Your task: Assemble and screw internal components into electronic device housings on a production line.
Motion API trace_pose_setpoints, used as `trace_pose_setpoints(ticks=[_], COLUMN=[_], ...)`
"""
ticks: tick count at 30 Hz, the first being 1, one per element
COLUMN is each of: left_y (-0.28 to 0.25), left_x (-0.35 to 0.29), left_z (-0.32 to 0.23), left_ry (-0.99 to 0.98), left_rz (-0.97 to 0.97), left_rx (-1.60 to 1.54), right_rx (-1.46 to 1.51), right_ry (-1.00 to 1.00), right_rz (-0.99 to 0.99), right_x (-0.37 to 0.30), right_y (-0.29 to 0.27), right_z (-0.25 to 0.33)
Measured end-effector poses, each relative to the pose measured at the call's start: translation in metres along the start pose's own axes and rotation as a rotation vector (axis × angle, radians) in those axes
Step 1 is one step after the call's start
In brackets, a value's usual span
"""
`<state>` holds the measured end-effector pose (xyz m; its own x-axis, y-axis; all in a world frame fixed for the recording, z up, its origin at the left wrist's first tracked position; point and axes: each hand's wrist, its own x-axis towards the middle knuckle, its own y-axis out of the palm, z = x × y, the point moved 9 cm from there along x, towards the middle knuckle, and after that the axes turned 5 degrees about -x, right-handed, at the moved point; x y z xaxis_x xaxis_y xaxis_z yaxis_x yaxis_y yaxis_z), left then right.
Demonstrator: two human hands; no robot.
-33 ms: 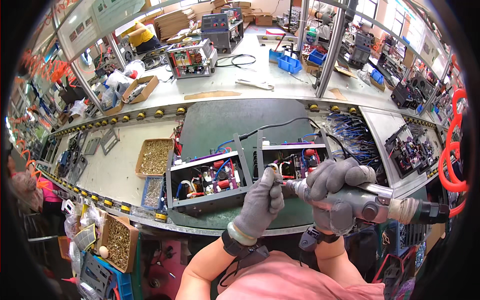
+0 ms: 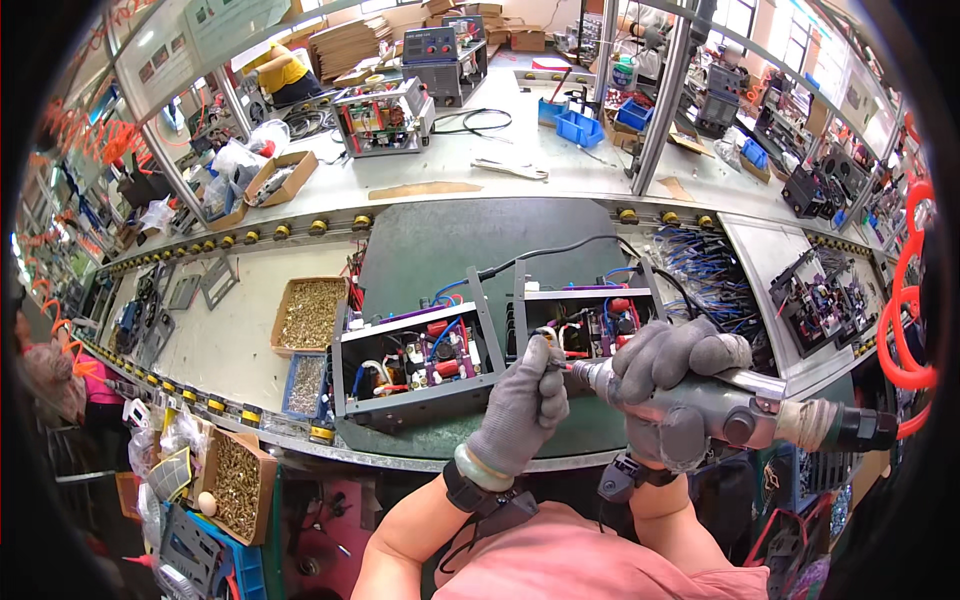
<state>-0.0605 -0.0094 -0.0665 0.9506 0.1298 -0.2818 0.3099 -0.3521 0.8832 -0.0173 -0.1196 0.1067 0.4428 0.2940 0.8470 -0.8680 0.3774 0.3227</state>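
My right hand [image 2: 665, 365], in a grey glove, is wrapped round a pneumatic screwdriver [image 2: 745, 415] whose bit points left. At the bit's tip, the gloved fingers of my left hand [image 2: 520, 410] are pinched together; what they hold is too small to make out. Just behind my hands stands an open metal chassis [image 2: 590, 292] with red, blue and black wired parts, its front partly hidden by my hands. To its left sits a second open chassis [image 2: 415, 345] with similar circuitry. Both rest on a dark green board [image 2: 430, 240].
Left of the chassis are a carton of small brass-coloured parts [image 2: 310, 313] and a blue bin [image 2: 303, 385]. Blue-ended wires [image 2: 700, 265] lie to the right. A red coiled hose [image 2: 905, 340] hangs at far right. Another carton of fasteners [image 2: 240, 487] stands at lower left.
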Motion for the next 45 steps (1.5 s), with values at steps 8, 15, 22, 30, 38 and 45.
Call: trace_pose_setpoints(ticks=[8,15,22,30,38,45], left_y=[0.008,0.002,0.028,0.020,0.005,0.010], left_x=[0.005,0.001,0.014,0.102,0.121,0.119], left_z=[0.004,-0.013,-0.104,-0.111,-0.117,-0.118], left_ry=[-0.050,0.224,0.705,0.077,-0.004,-0.007], left_rz=[0.090,0.047,0.098,0.147,0.104,0.122], left_rx=[-0.090,0.049,1.017,2.314,2.286,2.233], right_rx=[-0.030,-0.263,-0.131,-0.341,-0.417,-0.440], right_ry=[0.011,-0.121,0.220,0.426,0.525,0.521], right_rz=[0.070,-0.217,-0.305,-0.321,-0.286,-0.231], right_x=[0.000,-0.007,0.021,0.057,0.059,0.060], right_y=[0.002,-0.006,-0.032,-0.080,-0.067,-0.066], right_z=[-0.004,-0.004,-0.041,-0.153,-0.180,-0.188])
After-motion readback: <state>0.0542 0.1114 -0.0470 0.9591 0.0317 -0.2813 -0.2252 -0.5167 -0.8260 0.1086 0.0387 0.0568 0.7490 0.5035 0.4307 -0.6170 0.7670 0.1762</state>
